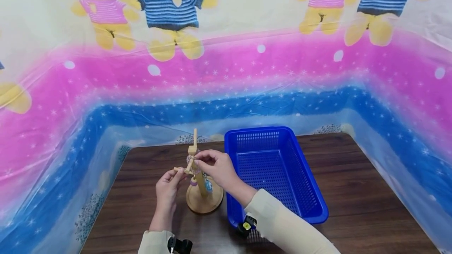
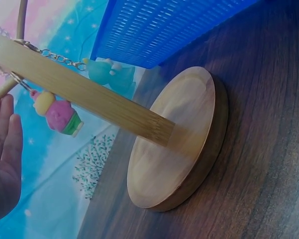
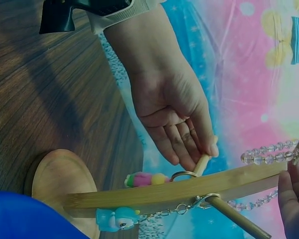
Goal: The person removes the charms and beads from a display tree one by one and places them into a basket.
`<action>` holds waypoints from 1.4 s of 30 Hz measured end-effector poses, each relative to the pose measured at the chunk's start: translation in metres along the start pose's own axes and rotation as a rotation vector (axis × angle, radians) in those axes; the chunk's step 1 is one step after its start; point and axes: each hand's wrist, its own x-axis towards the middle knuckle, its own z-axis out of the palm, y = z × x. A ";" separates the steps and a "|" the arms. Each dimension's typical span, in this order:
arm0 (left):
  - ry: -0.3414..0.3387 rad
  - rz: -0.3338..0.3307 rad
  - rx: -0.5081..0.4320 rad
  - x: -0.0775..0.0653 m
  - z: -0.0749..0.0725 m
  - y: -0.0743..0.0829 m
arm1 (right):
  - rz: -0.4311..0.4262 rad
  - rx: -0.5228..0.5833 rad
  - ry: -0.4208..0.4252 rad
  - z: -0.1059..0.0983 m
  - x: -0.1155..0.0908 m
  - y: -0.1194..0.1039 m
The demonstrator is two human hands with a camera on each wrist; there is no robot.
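Observation:
A wooden stand with a round base (image 1: pixel 205 203) and side pegs stands on the table. My left hand (image 1: pixel 168 187) pinches the end of one peg (image 3: pixel 203 163) between thumb and fingers. Higher on the stand, my right hand (image 1: pixel 220 169) holds a clear bead bracelet (image 3: pixel 268 158) at another peg, with the beads looped around the post. An ice-cream keychain (image 2: pixel 59 114) in pink, yellow and green hangs by its ring from the peg at my left hand. From a different peg dangles a light-blue figure keychain (image 2: pixel 109 74) on a chain.
Right of the stand sits a blue perforated plastic basket (image 1: pixel 310 167), close to my right forearm. The dark wood-grain table (image 1: pixel 360 191) is bounded at the back and sides by a printed cloth (image 1: pixel 233 109) with bears.

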 end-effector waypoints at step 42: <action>0.028 0.014 -0.025 0.003 0.001 0.000 | 0.048 0.073 -0.192 -0.007 -0.017 -0.019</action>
